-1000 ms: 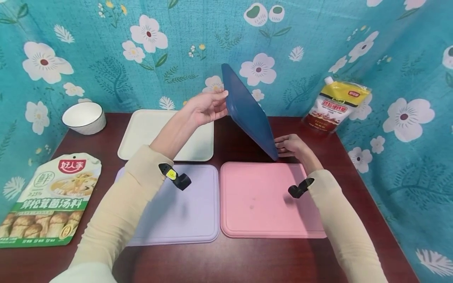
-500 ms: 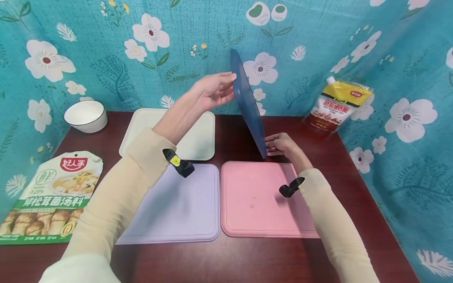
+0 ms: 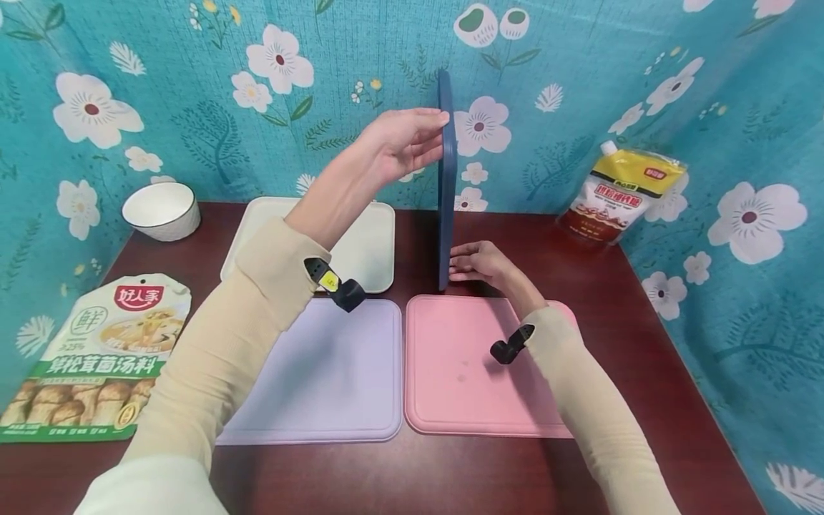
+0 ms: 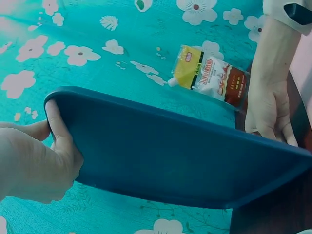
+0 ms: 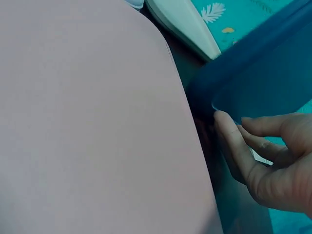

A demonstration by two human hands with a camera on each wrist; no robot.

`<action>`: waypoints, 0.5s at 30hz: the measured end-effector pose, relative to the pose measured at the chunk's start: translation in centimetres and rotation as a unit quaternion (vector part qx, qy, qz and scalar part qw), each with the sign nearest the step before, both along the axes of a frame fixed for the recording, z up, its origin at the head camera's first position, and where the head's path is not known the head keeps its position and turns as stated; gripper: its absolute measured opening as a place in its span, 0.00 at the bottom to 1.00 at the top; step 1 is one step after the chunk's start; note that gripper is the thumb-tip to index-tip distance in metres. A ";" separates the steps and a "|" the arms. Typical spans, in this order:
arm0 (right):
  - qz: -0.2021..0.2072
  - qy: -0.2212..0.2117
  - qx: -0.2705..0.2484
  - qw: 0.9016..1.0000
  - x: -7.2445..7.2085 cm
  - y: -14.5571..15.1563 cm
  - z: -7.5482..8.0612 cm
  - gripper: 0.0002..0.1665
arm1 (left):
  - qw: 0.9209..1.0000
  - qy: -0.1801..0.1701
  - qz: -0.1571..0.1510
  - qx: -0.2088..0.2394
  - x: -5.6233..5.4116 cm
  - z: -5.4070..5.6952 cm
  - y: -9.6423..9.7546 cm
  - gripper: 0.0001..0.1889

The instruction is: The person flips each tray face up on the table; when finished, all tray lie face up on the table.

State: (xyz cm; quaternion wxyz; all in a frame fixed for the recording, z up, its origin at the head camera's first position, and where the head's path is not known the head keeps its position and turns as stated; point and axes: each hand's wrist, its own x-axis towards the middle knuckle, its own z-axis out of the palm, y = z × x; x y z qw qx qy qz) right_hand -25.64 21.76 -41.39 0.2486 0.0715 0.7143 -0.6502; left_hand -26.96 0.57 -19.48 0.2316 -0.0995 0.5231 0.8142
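Note:
A dark blue rectangular tray (image 3: 446,193) stands on edge, nearly upright, behind the pink tray. My left hand (image 3: 412,143) pinches its upper end; in the left wrist view the fingers (image 4: 58,124) lie on one face, with the thumb at the edge. Low on the tray's right side, my right hand (image 3: 481,262) touches it with fairly straight fingers. The right wrist view shows these fingertips (image 5: 222,117) right at the tray's lower corner. In the left wrist view, the tray's edge partly hides the right fingertips.
A pink tray (image 3: 444,357) and a lilac tray (image 3: 335,379) lie in front, with a cream tray (image 3: 370,243) behind the lilac one. A white bowl (image 3: 161,209) and a mushroom soup pouch (image 3: 106,357) stand left; a spouted pouch (image 3: 614,197) leans back right.
The blue tray has swung from a slant to nearly upright. My left hand has risen and moved right with its upper end, while my right hand has moved left along with the lower end.

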 end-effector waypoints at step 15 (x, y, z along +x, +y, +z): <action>0.016 0.074 0.048 0.996 -2.2 0.5 10.5 0.21 | 0.999 0.045 0.003 0.016 0.6 -0.1 1.8 0.11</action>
